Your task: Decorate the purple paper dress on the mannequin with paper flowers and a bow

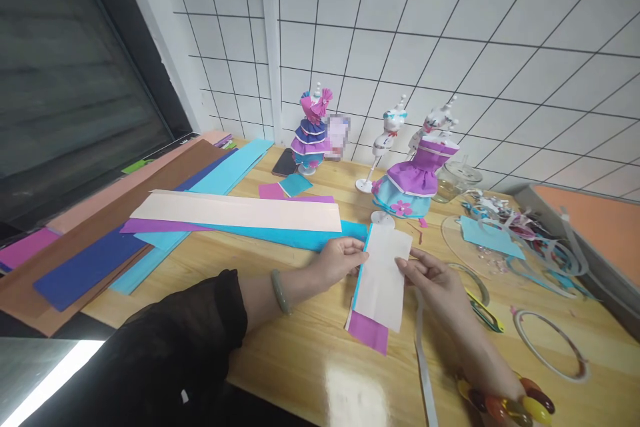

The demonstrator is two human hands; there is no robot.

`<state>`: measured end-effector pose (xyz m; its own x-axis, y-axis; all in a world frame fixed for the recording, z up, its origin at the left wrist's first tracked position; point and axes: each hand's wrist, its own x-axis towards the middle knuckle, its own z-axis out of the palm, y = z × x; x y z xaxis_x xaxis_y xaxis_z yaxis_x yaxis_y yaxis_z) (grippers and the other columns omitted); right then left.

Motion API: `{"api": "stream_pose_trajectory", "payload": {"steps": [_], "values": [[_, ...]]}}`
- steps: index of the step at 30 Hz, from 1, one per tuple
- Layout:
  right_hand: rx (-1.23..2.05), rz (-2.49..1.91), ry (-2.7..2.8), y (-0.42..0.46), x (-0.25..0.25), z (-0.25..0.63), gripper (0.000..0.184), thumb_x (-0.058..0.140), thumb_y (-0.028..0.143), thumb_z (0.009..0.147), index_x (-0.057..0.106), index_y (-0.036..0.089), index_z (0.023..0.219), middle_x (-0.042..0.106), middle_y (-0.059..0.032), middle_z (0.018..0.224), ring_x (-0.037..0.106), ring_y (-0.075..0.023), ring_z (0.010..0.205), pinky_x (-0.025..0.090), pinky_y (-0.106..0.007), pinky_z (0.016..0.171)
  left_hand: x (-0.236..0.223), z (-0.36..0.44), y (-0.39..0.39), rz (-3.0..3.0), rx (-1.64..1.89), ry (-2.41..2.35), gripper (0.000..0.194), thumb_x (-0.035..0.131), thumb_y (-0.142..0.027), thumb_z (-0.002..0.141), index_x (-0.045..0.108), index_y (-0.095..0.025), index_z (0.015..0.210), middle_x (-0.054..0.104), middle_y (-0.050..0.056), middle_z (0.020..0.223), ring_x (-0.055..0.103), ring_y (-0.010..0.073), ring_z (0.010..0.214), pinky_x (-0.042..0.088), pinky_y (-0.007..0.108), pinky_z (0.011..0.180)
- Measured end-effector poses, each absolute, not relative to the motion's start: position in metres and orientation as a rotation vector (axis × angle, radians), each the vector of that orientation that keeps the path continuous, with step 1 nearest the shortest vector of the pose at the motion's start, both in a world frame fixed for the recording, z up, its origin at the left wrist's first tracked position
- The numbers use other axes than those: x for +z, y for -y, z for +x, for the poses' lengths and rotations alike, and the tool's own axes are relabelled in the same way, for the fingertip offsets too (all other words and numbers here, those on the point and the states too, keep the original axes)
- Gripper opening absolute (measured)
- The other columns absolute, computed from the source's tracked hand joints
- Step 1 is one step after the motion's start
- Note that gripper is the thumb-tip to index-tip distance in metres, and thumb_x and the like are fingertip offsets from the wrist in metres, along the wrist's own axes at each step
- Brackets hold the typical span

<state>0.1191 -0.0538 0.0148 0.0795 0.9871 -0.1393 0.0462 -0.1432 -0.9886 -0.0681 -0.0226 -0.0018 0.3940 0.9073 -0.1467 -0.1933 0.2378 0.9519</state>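
Note:
My left hand pinches the left edge of a cream paper rectangle, where a narrow blue edge shows. On the opposite side my right hand grips the paper between thumb and fingers. A purple paper piece sticks out below the rectangle's lower end. The paper hides part of both hands' fingers. Just right of it, a thin white strip runs down the table. Behind the paper stands a small dress form in a purple and blue paper dress.
Long coloured paper strips lie at left. A bare dress form and another in a layered dress stand by the tiled wall. At right are a yellow cutter, tape rings, scraps and a glass jar.

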Motion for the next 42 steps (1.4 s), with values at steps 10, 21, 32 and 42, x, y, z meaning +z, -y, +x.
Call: {"api": "stream_pose_trajectory", "payload": {"steps": [10,21,32,42], "values": [[1.218,-1.372,1.241,0.054,0.009,0.124,0.039,0.068,0.042,0.071,0.064,0.019,0.103,0.064,-0.0019,0.066,0.060,-0.0188,0.067,0.047,-0.031,0.063,0.000,-0.068,0.021,1.025,0.913,-0.854,0.033,0.068,-0.036,0.064,0.056,-0.012,0.082,0.055,0.000,0.069,0.047,0.0068,0.058,0.034,0.021,0.054],[1.209,-1.372,1.271,0.055,0.010,0.121,0.032,0.066,0.043,0.072,0.066,0.020,0.094,0.066,-0.0037,0.074,0.059,-0.0171,0.067,0.046,-0.029,0.062,0.006,-0.067,0.022,0.980,0.964,-0.831,0.026,0.068,-0.030,0.064,0.058,-0.012,0.079,0.057,0.000,0.069,0.048,0.0070,0.059,0.034,0.022,0.057],[1.194,-1.401,1.323,0.055,0.010,0.123,0.024,0.064,0.042,0.075,0.065,0.019,0.082,0.062,-0.0032,0.072,0.055,-0.0145,0.064,0.044,-0.027,0.062,0.008,-0.069,0.024,0.941,0.985,-0.804,0.027,0.070,-0.031,0.062,0.057,-0.012,0.076,0.057,0.001,0.068,0.048,0.0073,0.060,0.035,0.021,0.057],[1.192,-1.439,1.383,0.057,0.018,0.121,0.029,0.060,0.047,0.076,0.063,0.017,0.075,0.062,-0.0046,0.069,0.056,-0.0156,0.064,0.045,-0.028,0.064,0.003,-0.069,0.020,0.987,1.001,-0.797,0.024,0.069,-0.030,0.064,0.057,-0.013,0.076,0.058,0.001,0.070,0.050,0.0077,0.062,0.037,0.022,0.060]]}}
